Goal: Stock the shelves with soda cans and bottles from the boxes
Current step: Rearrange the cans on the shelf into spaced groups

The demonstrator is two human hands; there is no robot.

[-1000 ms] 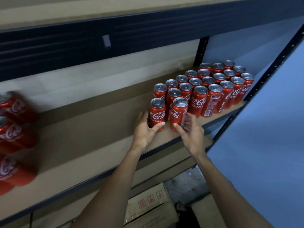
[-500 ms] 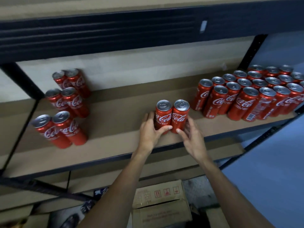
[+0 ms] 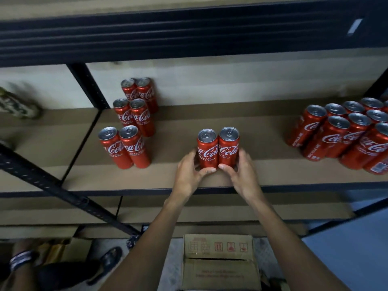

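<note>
Cans (image 3: 218, 149), two, upright and touching, centre of frame on shelf (image 3: 178, 127), near its front edge. Long axis vertical, lids up, logos facing camera. Left grip (image 3: 190, 175) wrapped round left can, right grip (image 3: 243, 173) round right can, thumbs low on the fronts. Risk: low hold on tall slim bodies, so tipping off front edge; or knocking six-can cluster (image 3: 130, 127) at left if slid that way.

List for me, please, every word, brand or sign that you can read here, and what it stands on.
"Coca-Cola", partly seen: on the held cans, the left cans and the right cans.
Small print under the logos: too blurred to read.
Red handling signs, no words: on the box.
Faint print lower on the box: too blurred to read.
</note>
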